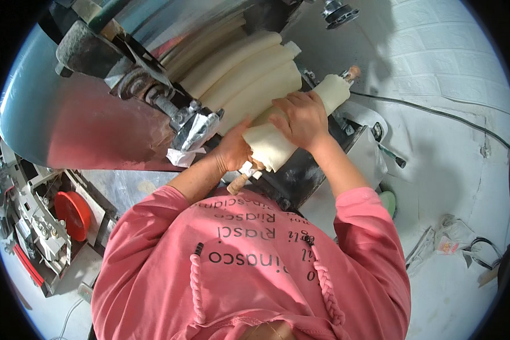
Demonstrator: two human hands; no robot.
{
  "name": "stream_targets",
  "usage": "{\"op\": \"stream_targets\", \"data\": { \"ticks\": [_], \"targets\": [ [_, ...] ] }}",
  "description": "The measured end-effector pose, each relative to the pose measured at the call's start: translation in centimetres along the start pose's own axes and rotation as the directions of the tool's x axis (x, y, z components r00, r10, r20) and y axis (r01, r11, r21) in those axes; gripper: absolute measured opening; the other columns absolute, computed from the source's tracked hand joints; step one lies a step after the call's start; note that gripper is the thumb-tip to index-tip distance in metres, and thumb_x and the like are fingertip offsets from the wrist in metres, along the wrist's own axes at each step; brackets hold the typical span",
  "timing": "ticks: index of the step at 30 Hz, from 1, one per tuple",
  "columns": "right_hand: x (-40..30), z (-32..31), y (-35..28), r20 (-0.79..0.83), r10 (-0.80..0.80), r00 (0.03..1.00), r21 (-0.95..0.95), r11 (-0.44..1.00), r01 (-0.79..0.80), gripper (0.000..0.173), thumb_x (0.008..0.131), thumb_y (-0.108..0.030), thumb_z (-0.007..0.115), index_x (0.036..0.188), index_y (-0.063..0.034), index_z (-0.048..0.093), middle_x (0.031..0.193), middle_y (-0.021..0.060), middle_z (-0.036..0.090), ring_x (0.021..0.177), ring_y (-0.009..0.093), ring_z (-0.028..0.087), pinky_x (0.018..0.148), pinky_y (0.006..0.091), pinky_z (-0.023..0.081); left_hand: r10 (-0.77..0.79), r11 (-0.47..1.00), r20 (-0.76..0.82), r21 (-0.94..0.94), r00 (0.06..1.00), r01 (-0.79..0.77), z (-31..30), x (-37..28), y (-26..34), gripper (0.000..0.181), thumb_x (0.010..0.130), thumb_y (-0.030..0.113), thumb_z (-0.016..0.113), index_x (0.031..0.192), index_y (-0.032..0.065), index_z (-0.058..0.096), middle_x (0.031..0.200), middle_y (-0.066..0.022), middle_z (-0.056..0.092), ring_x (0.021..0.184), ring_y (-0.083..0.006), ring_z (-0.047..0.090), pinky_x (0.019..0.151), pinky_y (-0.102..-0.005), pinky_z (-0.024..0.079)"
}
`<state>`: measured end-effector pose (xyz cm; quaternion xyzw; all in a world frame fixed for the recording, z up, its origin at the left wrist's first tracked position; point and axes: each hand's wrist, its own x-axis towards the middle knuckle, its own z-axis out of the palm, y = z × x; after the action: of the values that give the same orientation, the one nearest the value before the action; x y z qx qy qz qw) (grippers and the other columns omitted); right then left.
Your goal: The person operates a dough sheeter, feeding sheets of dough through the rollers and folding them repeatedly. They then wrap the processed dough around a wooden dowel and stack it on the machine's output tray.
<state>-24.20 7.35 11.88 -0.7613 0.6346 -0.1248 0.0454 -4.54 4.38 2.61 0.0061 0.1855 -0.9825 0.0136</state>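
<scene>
A thick roll of pale dough sheet (272,146) is wound around a wooden rolling pin (238,183), whose handles stick out at both ends. It lies slantwise in front of the sheeting machine. My left hand (234,146) holds the near end from its left side, with some fingers partly hidden by the dough. Across the roll's upper middle, my right hand (304,119) rests with its fingers curved over the far side and its thumb apart. Beyond both hands, a wide dough sheet (255,87) lies in folds on the machine.
A metal clamp-like machine part (187,121) juts out close to my left forearm. The red and blue machine housing (106,119) fills the left. A red bowl (72,216) stands at lower left. On the right, a black cable (433,110) runs along the wall.
</scene>
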Motion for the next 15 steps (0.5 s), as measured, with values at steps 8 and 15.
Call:
{"op": "stream_targets", "data": {
  "ticks": [8, 15],
  "targets": [
    [-6.5, -0.4, 0.8, -0.142, 0.009, 0.990, -0.021, 1.000, -0.013, 0.046, 0.082, -0.035, 0.063, 0.121, -0.0101, 0.060, 0.136, 0.0114, 0.047, 0.130, 0.031, 0.039, 0.104, 0.0465, 0.032, 0.545, 0.591, -0.472, 0.803, 0.692, 0.082, 1.0, 1.7, -2.2, 0.051, 0.096, 0.044, 0.055, 0.121, -0.0006, 0.059, 0.101, -0.0126, 0.068, 0.082, -0.0200, 0.067, 0.065, -0.0365, 0.057],
    [-0.6, 0.0, -0.6, -0.166, 0.000, 0.986, 0.036, 0.999, 0.007, 0.027, 0.077, -0.033, 0.069, 0.080, -0.0065, 0.062, 0.085, 0.0117, 0.056, 0.089, 0.032, 0.053, 0.088, 0.0459, 0.037, 0.560, -0.212, -0.162, 0.920, 0.813, 0.329, 1.0, 0.2, -3.5, 0.051, 0.097, 0.045, 0.054, 0.124, 0.0020, 0.056, 0.112, -0.0129, 0.066, 0.095, -0.0245, 0.064, 0.080, -0.0381, 0.052]
  ]
}}
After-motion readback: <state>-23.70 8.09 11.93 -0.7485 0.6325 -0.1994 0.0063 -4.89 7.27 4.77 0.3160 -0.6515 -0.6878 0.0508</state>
